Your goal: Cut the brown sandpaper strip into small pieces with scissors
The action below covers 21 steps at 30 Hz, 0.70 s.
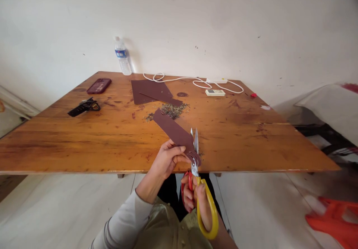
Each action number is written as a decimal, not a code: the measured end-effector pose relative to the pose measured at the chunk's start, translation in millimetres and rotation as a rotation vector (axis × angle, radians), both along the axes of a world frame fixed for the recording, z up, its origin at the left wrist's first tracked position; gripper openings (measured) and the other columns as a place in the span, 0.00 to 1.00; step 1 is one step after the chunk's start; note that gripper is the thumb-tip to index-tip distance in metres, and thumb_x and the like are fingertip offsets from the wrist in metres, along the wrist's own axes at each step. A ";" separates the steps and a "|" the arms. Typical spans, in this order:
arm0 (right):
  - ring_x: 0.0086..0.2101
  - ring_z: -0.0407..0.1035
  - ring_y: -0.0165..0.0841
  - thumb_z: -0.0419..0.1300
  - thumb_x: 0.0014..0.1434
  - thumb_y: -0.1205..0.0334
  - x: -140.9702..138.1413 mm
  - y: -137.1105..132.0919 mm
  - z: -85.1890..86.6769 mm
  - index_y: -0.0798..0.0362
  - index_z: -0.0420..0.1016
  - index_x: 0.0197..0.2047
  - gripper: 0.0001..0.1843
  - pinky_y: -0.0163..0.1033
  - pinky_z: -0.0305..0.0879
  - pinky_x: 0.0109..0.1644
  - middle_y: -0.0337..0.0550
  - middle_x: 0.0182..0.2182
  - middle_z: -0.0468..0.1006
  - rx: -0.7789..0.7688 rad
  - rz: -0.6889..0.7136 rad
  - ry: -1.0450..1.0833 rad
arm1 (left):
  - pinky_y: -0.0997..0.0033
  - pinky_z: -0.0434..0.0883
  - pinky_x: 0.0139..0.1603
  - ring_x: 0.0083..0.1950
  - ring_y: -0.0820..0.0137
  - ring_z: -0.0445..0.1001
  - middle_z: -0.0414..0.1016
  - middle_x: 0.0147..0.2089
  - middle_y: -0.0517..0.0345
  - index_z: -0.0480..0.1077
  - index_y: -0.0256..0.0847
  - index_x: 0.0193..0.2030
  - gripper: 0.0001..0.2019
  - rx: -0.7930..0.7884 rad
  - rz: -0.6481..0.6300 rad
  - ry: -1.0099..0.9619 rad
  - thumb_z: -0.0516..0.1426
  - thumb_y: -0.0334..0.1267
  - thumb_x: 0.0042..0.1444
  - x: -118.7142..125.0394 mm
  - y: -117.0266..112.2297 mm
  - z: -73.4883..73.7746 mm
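Observation:
My left hand (169,158) pinches a long strip of dark maroon paper (171,127) near its close end, above the table's front edge. In my right hand (192,195) is a pair of scissors (207,208) with one yellow and one red handle. Their blades stand slightly apart around the near end of the strip, where curved cuts show. Beyond the strip's far end lies a pile of small dry brownish shreds (173,110). A larger maroon sheet (147,89) lies flat behind it, with a narrower maroon piece (163,98) across its front.
On the wooden table (84,144) are a maroon phone (99,86), a black hair claw (84,107), a water bottle (122,57) by the wall, a white cable (179,79) and a remote (215,92). An orange-red stool (335,219) stands at lower right.

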State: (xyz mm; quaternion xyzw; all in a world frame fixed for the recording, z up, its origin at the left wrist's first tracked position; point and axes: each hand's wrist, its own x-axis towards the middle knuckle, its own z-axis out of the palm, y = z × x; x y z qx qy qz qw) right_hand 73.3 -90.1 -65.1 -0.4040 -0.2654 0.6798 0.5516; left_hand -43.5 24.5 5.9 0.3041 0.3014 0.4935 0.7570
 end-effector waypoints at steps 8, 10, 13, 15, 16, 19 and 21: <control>0.16 0.45 0.22 0.69 0.43 0.18 14.6 4.7 -15.1 0.48 0.76 0.39 0.41 0.29 0.51 0.17 0.25 0.19 0.58 -0.064 0.157 0.110 | 0.69 0.82 0.28 0.25 0.70 0.79 0.80 0.27 0.58 0.79 0.35 0.33 0.15 -0.010 0.017 0.018 0.76 0.35 0.39 0.2 -0.6 -0.5; 0.15 0.44 0.22 0.70 0.41 0.17 16.4 6.4 -19.0 0.47 0.75 0.37 0.41 0.28 0.51 0.16 0.24 0.18 0.57 -0.084 0.208 0.148 | 0.69 0.82 0.28 0.25 0.69 0.79 0.80 0.27 0.57 0.79 0.35 0.32 0.15 -0.001 0.010 0.025 0.76 0.36 0.39 0.4 -0.3 -1.1; 0.14 0.43 0.20 0.70 0.40 0.17 14.5 6.0 -18.0 0.48 0.73 0.36 0.42 0.27 0.49 0.15 0.22 0.17 0.56 -0.088 0.211 0.145 | 0.70 0.82 0.28 0.24 0.70 0.79 0.81 0.27 0.56 0.79 0.34 0.31 0.15 0.014 0.000 0.024 0.76 0.37 0.40 0.7 -0.6 -1.7; 0.14 0.41 0.19 0.69 0.41 0.17 11.7 4.0 -15.2 0.48 0.73 0.36 0.42 0.26 0.48 0.15 0.21 0.17 0.55 -0.081 0.180 0.137 | 0.70 0.82 0.28 0.24 0.69 0.79 0.81 0.27 0.56 0.79 0.34 0.32 0.16 0.011 0.007 0.019 0.76 0.36 0.39 0.8 -1.3 -1.7; 0.15 0.40 0.19 0.69 0.42 0.17 10.2 2.9 -13.8 0.48 0.72 0.37 0.42 0.26 0.47 0.14 0.21 0.18 0.55 -0.080 0.166 0.138 | 0.69 0.82 0.27 0.24 0.69 0.79 0.81 0.27 0.56 0.79 0.34 0.32 0.16 0.008 0.010 0.017 0.76 0.36 0.39 0.9 -1.6 -1.7; 0.15 0.37 0.18 0.69 0.42 0.16 6.4 0.1 -9.8 0.49 0.71 0.37 0.43 0.25 0.45 0.13 0.20 0.18 0.54 -0.082 0.126 0.117 | 0.69 0.82 0.27 0.24 0.69 0.79 0.80 0.27 0.57 0.79 0.34 0.33 0.16 0.006 0.011 0.017 0.76 0.36 0.39 0.9 -1.9 -2.2; 0.14 0.38 0.18 0.68 0.41 0.15 5.0 -1.0 -6.8 0.48 0.70 0.36 0.43 0.25 0.45 0.12 0.20 0.17 0.54 -0.077 0.100 0.083 | 0.69 0.82 0.27 0.24 0.70 0.79 0.81 0.26 0.57 0.79 0.34 0.32 0.15 0.009 0.008 0.011 0.76 0.36 0.39 1.0 -1.5 -2.9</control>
